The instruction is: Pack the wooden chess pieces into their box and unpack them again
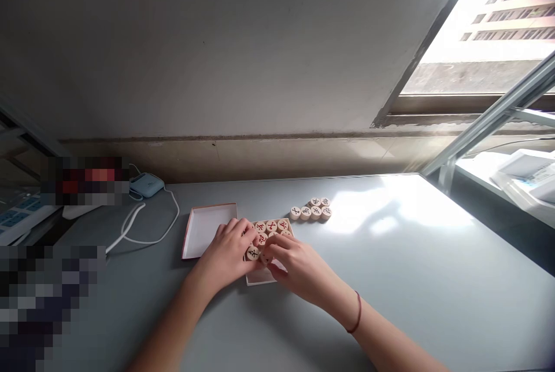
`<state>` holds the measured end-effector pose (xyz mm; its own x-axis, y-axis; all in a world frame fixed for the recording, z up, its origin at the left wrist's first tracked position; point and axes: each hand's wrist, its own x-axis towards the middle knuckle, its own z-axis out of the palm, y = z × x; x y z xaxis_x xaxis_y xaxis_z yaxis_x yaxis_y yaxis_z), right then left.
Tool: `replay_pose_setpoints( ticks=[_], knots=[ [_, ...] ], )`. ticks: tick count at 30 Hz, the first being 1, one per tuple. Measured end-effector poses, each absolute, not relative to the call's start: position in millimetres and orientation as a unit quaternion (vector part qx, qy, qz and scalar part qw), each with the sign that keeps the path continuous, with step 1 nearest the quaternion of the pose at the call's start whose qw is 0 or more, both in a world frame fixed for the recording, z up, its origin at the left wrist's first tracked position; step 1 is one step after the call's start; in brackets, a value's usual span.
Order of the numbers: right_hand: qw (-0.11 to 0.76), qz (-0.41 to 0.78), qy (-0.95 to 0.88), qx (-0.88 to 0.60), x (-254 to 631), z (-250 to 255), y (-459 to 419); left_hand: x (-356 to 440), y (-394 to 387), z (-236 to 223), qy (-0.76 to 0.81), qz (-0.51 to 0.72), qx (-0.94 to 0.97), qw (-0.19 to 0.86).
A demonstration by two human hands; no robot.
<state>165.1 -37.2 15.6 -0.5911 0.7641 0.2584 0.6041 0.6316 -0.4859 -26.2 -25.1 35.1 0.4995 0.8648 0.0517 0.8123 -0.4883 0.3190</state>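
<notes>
— Chess pieces (271, 226), what do they look like?
— Round pale wooden discs with red or black characters on top, lying flat in rows in a shallow box (260, 277) on the grey table (390, 279).
— And the hands?
— Left hand (228, 253) rests on the box's left part, fingers curled over the discs. Right hand (299, 265) pinches one disc at the box's near end.
— Anything outside it?
— A loose cluster of discs (313, 209) further back; the white lid (207, 228) just left.
</notes>
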Motion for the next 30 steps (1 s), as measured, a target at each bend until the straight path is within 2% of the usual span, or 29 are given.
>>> replay_pose_setpoints(
  ticks=[7, 14, 16, 19, 23, 27, 30],
  knots=[
    [0.218, 0.11, -0.886, -0.394, 164, 5, -35, -25, -25, 37, 0.495, 0.084, 0.849, 0.167],
    [0.257, 0.197, -0.853, -0.409, 169, 15, -29, -25, -25, 36, 0.484, 0.095, 0.854, 0.167],
    [0.28, 0.209, -0.822, -0.449, 178, 21, -21, -25, -26, 38, 0.483, 0.101, 0.854, 0.163],
    [0.288, 0.163, -0.755, -0.566, 198, 26, 0, -25, -27, 41, 0.481, 0.116, 0.854, 0.164],
    [0.198, 0.088, -0.692, -0.689, 222, 27, 36, -25, -27, 41, 0.476, 0.127, 0.854, 0.165],
    [0.066, 0.102, -0.673, -0.73, 230, 27, 67, -26, -27, 39, 0.477, 0.13, 0.853, 0.17],
    [0.031, 0.113, -0.67, -0.733, 231, 28, 78, -27, -26, 38, 0.479, 0.142, 0.848, 0.173]
  ],
)
